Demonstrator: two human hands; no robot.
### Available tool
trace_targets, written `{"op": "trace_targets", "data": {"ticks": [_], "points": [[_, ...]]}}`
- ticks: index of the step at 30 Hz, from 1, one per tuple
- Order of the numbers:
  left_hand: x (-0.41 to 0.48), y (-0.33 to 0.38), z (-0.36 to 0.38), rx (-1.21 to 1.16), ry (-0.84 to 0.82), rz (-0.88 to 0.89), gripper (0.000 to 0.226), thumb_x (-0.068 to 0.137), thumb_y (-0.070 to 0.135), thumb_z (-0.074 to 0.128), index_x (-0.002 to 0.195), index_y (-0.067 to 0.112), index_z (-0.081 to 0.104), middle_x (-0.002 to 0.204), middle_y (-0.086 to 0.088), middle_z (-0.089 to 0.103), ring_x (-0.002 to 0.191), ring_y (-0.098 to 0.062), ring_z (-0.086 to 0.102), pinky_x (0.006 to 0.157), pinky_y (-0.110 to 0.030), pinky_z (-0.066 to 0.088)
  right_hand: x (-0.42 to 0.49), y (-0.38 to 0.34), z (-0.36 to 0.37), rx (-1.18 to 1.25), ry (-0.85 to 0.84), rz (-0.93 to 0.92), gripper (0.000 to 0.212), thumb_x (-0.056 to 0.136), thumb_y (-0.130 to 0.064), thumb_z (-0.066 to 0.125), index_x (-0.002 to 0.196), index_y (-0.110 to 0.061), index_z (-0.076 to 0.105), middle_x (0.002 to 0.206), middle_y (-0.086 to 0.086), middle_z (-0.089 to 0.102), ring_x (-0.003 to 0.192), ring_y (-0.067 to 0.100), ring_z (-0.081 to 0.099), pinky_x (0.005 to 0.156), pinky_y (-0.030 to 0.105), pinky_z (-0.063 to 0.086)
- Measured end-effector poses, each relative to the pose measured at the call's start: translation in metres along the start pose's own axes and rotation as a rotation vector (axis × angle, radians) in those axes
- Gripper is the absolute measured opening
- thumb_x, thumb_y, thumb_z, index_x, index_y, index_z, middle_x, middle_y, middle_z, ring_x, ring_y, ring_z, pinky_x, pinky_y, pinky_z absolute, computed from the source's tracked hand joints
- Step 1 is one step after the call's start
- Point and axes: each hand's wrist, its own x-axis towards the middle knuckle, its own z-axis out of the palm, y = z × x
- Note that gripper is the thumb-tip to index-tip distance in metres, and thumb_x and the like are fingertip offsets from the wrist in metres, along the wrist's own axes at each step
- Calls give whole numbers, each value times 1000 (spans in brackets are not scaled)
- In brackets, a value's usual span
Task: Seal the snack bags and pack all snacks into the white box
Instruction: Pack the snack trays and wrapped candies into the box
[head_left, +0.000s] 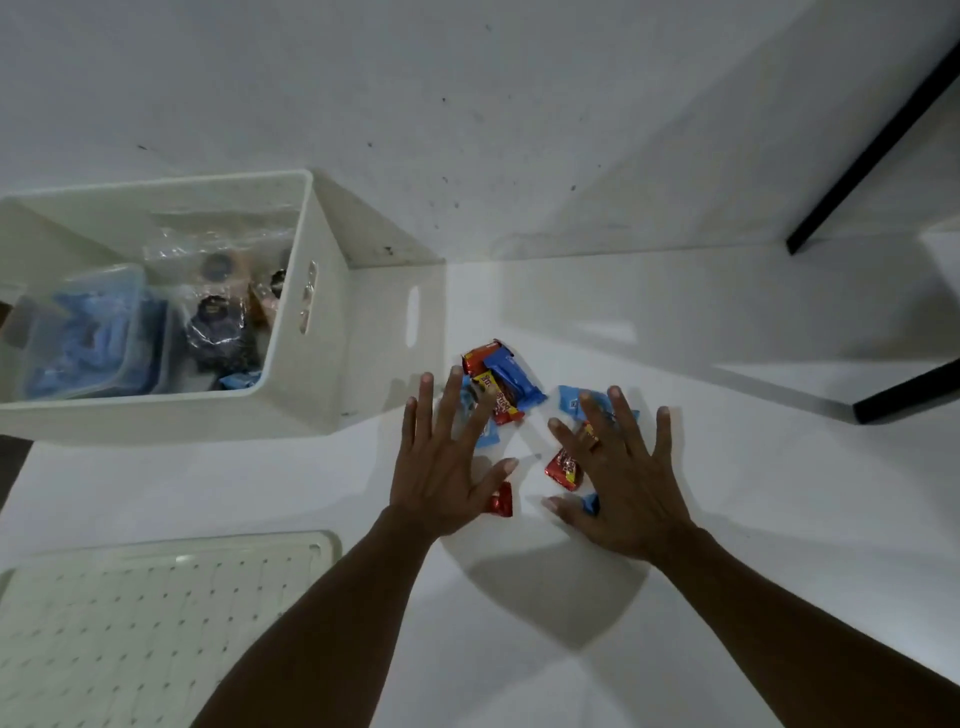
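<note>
The white box (291, 410) stands at the left on the white table. Inside it lie clear bags of dark round snacks (218, 312) and a bluish clear container (88, 332). Just right of the box, several small red and blue snack packets (501, 382) lie in a loose heap. My left hand (447, 462) hovers with fingers spread over the heap's left side, above a red packet (501, 499). My right hand (618, 478) is spread flat over the right side, covering blue packets (571, 402) and a red one (563, 467). Neither hand grips anything.
A white perforated lid (156, 623) lies at the near left of the table. A white wall rises behind the box. Black table legs (883, 135) cross the upper right, and the table's right edge runs near them.
</note>
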Motion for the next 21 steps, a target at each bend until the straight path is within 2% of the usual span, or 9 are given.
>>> {"op": "trace_targets", "data": {"ticks": [3,6,9,13,18,21], "points": [[26,-4,0,72,-21,100,86,87,76,33,157,34,7,166,-10,-9,151,-38,-13,120,-61,5,28,14,-1,-27,25,-93,89,79,-86,28,154,-40,16,165,6,5,151,39,1,110,75,3],[50,-6,-3,118,-153,182,89,82,84,27,154,43,-3,164,-3,-20,149,-36,-22,118,-65,4,44,23,3,13,-3,-128,76,86,-79,25,152,-41,23,165,4,11,151,38,5,111,73,11],[61,-5,-2,78,-282,153,84,81,85,21,151,50,-9,163,5,-24,148,-31,-27,119,-64,4,47,23,7,58,22,-70,60,93,-66,30,145,-39,39,159,4,31,147,37,25,112,67,19],[59,-2,-6,9,-267,113,80,82,84,17,152,48,-1,166,4,-13,151,-30,-19,119,-62,11,42,20,11,81,106,2,47,94,-51,44,138,-35,51,150,2,45,139,33,37,112,60,24],[36,11,-11,22,-323,98,116,58,100,34,153,43,2,165,1,-17,151,-33,-14,120,-57,4,33,17,16,67,154,88,43,94,-46,48,133,-31,57,142,2,54,129,30,47,107,52,33],[18,17,-5,59,-230,99,114,58,99,40,153,40,17,166,-4,0,150,-38,7,118,-54,17,27,16,18,67,232,113,37,92,-42,53,124,-29,64,133,3,60,117,30,54,93,46,41]]}}
